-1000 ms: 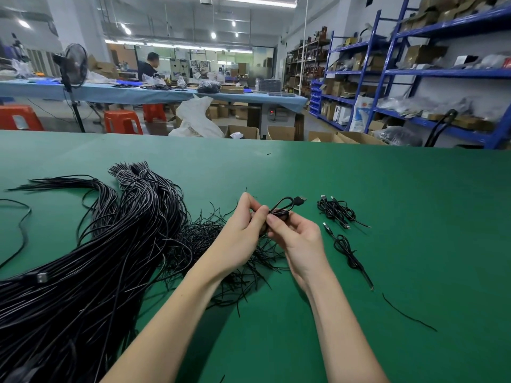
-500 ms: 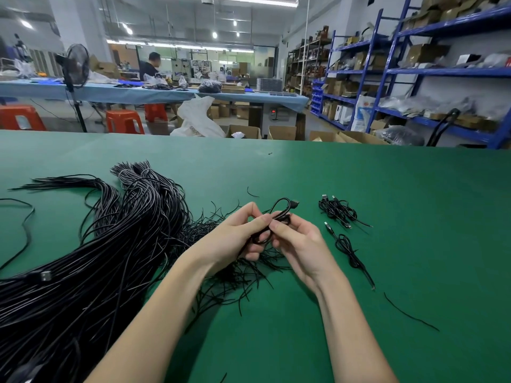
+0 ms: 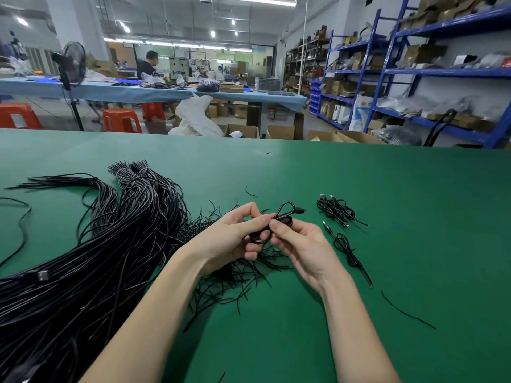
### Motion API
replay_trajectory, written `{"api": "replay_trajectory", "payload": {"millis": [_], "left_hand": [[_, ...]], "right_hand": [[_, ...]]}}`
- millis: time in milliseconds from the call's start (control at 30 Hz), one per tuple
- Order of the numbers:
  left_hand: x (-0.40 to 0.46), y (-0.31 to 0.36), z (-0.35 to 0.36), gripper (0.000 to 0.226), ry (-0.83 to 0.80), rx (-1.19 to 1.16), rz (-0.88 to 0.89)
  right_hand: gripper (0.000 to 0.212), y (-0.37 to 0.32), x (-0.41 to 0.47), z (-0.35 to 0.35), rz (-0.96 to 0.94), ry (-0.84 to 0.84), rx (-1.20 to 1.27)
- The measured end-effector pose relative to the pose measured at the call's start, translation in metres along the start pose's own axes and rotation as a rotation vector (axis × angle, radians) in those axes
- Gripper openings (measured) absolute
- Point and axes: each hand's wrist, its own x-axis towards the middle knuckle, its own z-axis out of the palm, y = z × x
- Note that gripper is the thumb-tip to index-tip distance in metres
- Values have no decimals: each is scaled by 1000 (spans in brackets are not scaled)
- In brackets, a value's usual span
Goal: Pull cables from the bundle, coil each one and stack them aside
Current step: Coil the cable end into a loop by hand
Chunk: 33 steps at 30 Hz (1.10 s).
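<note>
A single wide-angle view looks from the person's head, forward and down across the green bench (image 3: 359, 189). The two hands (image 3: 265, 239) sit close below it, near the centre, forearms entering from the near edge. Far beyond the bench, the view takes in blue shelves (image 3: 414, 73) at right and another table (image 3: 110, 91) at left.

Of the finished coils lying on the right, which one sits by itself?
The nearer coil, just right of the right hand. It lies alone, tail trailing toward the viewer, while the farther coils lie heaped together.
</note>
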Motion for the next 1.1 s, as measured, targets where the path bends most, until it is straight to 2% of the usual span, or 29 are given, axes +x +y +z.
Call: {"api": "replay_trajectory", "payload": {"millis": [133, 267, 567, 800, 967, 1100], "left_hand": [[-8, 7, -10, 24, -7, 146, -59], [-10, 10, -20, 34, -16, 251, -97], [0, -2, -13, 15, 178, 412, -19], [4, -4, -8, 11, 273, 692, 16], [6, -4, -4, 7, 365, 503, 52], [5, -4, 1, 4, 428, 450, 83]], "right_hand": [[12, -5, -2, -7, 41, 9, -55], [15, -8, -4, -15, 112, -9, -115], [13, -7, -5, -18, 161, 34, -136], [14, -9, -4, -17, 145, 88, -291], [15, -4, 4, -10, 126, 231, -142], [18, -3, 7, -7, 149, 255, -51]]}}
